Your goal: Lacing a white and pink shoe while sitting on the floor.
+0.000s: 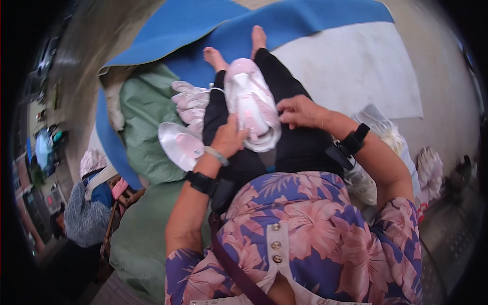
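A pink and white shoe upper [251, 104] lies on my lap between my thighs, its rounded toe pointing away from me. My left hand [229, 136] grips its near left edge, the fingers bent against the white rim. Close by its right side, my right hand [300, 112] is closed in a pinch; whatever the fingertips hold is too small to make out. Beside my left thigh rests another white and pink shoe piece [179, 146]. Farther out, a row of overlapping pink and white pieces [190, 104] lies against my left leg.
Green sheeting [147, 119] spreads on the left, and a blue mat [305, 18] with a white sheet [356, 66] lies beyond my feet. White bags [396, 147] stand by my right elbow, near more pale pink pieces [429, 173]. Grey cloth [86, 216] sits at the left.
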A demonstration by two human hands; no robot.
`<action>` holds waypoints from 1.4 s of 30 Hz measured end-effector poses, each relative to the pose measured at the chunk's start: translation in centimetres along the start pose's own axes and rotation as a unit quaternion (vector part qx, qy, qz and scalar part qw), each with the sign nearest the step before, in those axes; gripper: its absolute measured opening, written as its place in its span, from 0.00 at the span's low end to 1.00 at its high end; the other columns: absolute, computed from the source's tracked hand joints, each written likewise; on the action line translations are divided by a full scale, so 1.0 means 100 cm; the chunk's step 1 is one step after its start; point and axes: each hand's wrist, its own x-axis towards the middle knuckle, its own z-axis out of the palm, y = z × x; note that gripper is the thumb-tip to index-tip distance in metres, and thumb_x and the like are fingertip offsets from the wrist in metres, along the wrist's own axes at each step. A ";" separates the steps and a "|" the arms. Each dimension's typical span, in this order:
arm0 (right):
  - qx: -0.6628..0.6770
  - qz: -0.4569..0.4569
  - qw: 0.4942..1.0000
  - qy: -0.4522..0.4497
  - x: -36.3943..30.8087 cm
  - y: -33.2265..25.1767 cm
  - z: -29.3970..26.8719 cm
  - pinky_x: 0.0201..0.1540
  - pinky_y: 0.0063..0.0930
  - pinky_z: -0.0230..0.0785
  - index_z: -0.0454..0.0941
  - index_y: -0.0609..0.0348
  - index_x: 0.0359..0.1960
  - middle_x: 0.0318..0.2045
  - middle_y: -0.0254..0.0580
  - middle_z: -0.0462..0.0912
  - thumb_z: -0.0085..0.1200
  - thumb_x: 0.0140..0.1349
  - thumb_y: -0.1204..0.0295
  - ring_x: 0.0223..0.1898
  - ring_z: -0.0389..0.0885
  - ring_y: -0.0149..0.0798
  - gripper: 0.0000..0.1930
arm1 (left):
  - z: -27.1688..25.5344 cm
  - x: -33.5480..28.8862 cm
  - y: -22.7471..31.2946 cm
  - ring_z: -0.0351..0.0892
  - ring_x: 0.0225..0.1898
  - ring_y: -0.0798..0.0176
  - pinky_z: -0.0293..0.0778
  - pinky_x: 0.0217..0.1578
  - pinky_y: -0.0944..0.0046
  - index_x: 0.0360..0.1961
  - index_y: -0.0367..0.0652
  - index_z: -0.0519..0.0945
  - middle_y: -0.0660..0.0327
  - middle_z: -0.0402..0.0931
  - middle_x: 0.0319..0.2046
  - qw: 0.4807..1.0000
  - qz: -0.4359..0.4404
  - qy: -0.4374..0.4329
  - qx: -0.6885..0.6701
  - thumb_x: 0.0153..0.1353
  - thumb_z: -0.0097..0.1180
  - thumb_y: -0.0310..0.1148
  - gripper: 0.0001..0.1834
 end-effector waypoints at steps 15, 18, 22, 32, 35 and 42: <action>-0.262 0.093 0.862 0.423 -0.133 0.188 -0.052 0.32 0.32 0.68 0.74 0.59 0.24 0.20 0.43 0.76 0.53 0.50 0.66 0.26 0.76 0.41 0.09 | -0.117 -0.024 -0.041 0.71 0.20 0.76 0.66 0.20 0.77 0.38 0.41 0.76 0.65 0.75 0.26 0.968 -0.007 0.157 -0.196 0.60 0.52 0.36 0.11; -0.238 0.157 0.788 0.545 -0.121 0.185 -0.038 0.35 0.36 0.68 0.74 0.58 0.24 0.25 0.44 0.79 0.53 0.50 0.61 0.31 0.77 0.47 0.12 | -0.114 -0.028 -0.037 0.71 0.20 0.76 0.66 0.21 0.77 0.37 0.41 0.77 0.66 0.74 0.25 0.972 -0.016 0.149 -0.183 0.59 0.52 0.36 0.10; -0.240 0.250 0.755 0.557 -0.121 0.192 -0.041 0.36 0.36 0.67 0.75 0.56 0.27 0.27 0.45 0.79 0.52 0.52 0.59 0.34 0.77 0.47 0.13 | -0.107 -0.026 -0.036 0.70 0.20 0.76 0.67 0.22 0.77 0.37 0.39 0.76 0.65 0.74 0.25 0.973 -0.021 0.145 -0.179 0.60 0.51 0.36 0.11; 0.097 -0.081 0.929 0.349 -0.061 0.048 0.002 0.24 0.27 0.66 0.72 0.61 0.27 0.17 0.39 0.73 0.50 0.57 0.68 0.19 0.71 0.32 0.09 | -0.080 -0.023 0.056 0.73 0.37 0.69 0.68 0.40 0.73 0.49 0.34 0.69 0.59 0.74 0.39 0.963 0.130 0.009 -0.237 0.57 0.55 0.31 0.20; -0.101 -0.262 0.929 0.241 -0.042 -0.021 0.046 0.22 0.28 0.64 0.72 0.61 0.26 0.16 0.38 0.71 0.51 0.57 0.71 0.18 0.72 0.31 0.06 | -0.054 -0.009 0.096 0.71 0.48 0.62 0.64 0.50 0.66 0.59 0.36 0.57 0.55 0.71 0.46 0.913 0.234 -0.098 -0.320 0.50 0.61 0.38 0.38; -0.160 -0.329 0.877 0.312 -0.048 -0.066 0.033 0.19 0.26 0.59 0.73 0.61 0.22 0.14 0.40 0.70 0.53 0.54 0.74 0.16 0.67 0.33 0.05 | -0.049 -0.010 0.112 0.69 0.23 0.76 0.67 0.35 0.74 0.50 0.38 0.67 0.70 0.69 0.21 0.878 0.109 -0.274 -0.377 0.57 0.54 0.37 0.22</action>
